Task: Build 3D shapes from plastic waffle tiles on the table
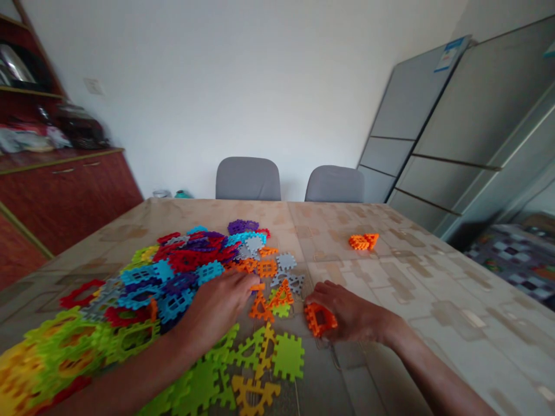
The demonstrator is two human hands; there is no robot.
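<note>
My right hand is wrapped round an orange-red interlocking building piece with a large opening, close to the tabletop. My left hand reaches over the pile, its fingers closed at the edge of a small orange interlocking piece; most of that piece is hidden. Just beside the left fingertips lie orange triangle pieces and an orange window-shaped piece. Green flat pieces and a yellow piece lie nearer to me.
A heap of mixed interlocking pieces covers the table's left side. A small group of orange pieces stands apart on the right of the patterned table. Two grey chairs stand behind it, with a fridge at the right.
</note>
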